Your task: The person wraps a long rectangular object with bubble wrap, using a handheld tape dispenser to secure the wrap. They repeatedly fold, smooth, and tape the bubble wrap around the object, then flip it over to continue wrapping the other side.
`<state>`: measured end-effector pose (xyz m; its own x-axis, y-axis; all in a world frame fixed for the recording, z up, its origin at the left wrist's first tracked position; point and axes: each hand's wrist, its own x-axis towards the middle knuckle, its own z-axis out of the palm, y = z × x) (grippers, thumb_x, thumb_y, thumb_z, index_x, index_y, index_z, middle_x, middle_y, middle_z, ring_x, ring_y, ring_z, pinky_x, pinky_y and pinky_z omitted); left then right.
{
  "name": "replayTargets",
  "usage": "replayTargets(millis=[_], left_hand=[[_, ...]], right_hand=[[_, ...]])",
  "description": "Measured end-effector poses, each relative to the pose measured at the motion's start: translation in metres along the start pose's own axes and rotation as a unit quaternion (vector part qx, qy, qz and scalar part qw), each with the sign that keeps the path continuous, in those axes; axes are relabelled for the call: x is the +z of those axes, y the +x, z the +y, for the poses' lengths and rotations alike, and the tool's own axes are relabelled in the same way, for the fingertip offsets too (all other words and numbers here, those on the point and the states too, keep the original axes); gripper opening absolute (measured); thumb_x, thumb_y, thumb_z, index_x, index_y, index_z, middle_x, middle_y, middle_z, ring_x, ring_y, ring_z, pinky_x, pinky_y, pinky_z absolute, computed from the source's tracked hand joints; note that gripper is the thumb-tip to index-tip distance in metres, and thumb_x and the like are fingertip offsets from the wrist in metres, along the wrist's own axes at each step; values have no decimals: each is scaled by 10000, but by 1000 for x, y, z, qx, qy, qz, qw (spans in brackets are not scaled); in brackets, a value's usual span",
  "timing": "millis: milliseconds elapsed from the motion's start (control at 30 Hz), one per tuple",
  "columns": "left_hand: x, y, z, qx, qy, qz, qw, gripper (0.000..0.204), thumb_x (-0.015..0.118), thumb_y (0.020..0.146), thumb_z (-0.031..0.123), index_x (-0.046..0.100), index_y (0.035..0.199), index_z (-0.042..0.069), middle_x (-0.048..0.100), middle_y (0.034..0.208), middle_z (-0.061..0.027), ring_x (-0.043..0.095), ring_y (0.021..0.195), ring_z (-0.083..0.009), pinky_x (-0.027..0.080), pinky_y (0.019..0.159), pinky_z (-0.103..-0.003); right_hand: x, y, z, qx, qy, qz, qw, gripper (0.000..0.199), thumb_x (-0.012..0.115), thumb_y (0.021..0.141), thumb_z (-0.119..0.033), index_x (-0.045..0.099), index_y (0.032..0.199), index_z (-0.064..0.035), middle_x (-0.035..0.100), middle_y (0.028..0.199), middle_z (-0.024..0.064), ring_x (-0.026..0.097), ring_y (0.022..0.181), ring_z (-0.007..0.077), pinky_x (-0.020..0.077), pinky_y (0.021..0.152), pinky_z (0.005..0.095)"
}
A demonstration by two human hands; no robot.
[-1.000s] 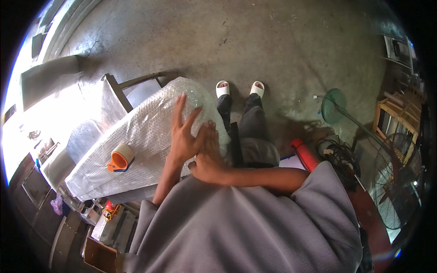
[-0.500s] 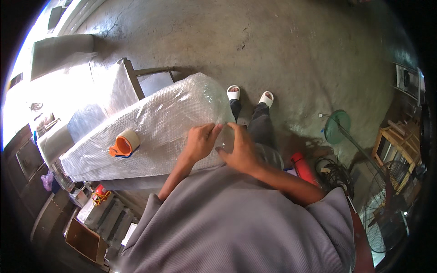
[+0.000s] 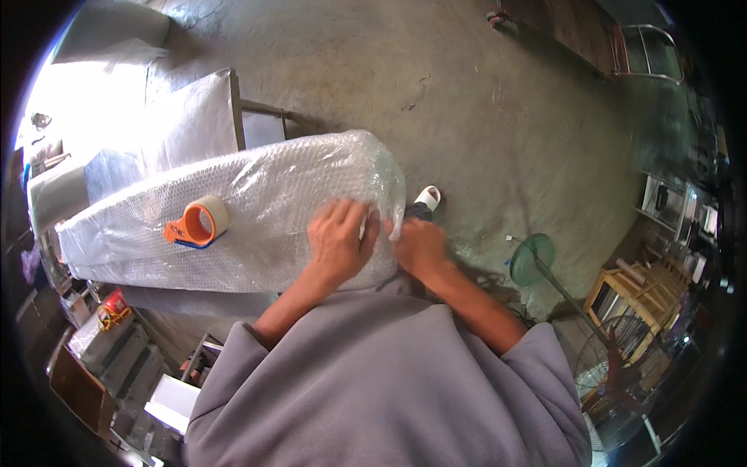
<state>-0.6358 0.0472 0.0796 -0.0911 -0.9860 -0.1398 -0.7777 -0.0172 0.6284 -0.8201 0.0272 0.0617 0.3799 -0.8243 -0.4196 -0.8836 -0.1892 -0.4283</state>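
Observation:
A long bundle wrapped in clear bubble wrap (image 3: 257, 210) lies across a stand in front of me. My left hand (image 3: 340, 237) presses flat on its near right end, fingers spread on the wrap. My right hand (image 3: 419, 245) sits at the bundle's right end, fingers curled against the folded wrap edge there. An orange tape dispenser with a roll of pale tape (image 3: 198, 222) rests on top of the bundle, to the left of my left hand.
Grey concrete floor (image 3: 482, 117) stretches beyond. A green standing fan (image 3: 532, 259) stands to the right, wooden furniture (image 3: 630, 288) further right. Metal-framed wrapped panels (image 3: 198, 117) lean behind the bundle. Boxes and a red-yellow object (image 3: 114, 307) sit at lower left.
My head has turned, shifting the bundle to centre. My left hand dropped from a raised, spread pose to flat on the wrap; my right hand moved to the bundle's end.

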Motion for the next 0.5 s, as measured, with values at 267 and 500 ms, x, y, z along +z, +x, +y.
replayTargets(millis=[267, 500], left_hand=[[63, -16, -17, -31, 60, -8, 998, 735, 564, 1017, 356, 272, 1614, 42, 49, 1697, -276, -32, 1560, -504, 21, 1249, -614], [65, -21, -23, -7, 59, -4, 998, 679, 545, 1025, 357, 292, 1630, 182, 64, 1707, -239, -25, 1561, -504, 28, 1240, -639]], right_hand=[[-25, -1, -2, -16, 33, -25, 999, 549, 516, 1032, -365, 697, 687, 22, 649, 677, 272, 664, 671, 481, 521, 660, 561], [-26, -1, -18, -3, 55, -44, 998, 523, 520, 1032, -331, 702, 703, 32, 639, 672, 285, 655, 671, 494, 522, 657, 559]])
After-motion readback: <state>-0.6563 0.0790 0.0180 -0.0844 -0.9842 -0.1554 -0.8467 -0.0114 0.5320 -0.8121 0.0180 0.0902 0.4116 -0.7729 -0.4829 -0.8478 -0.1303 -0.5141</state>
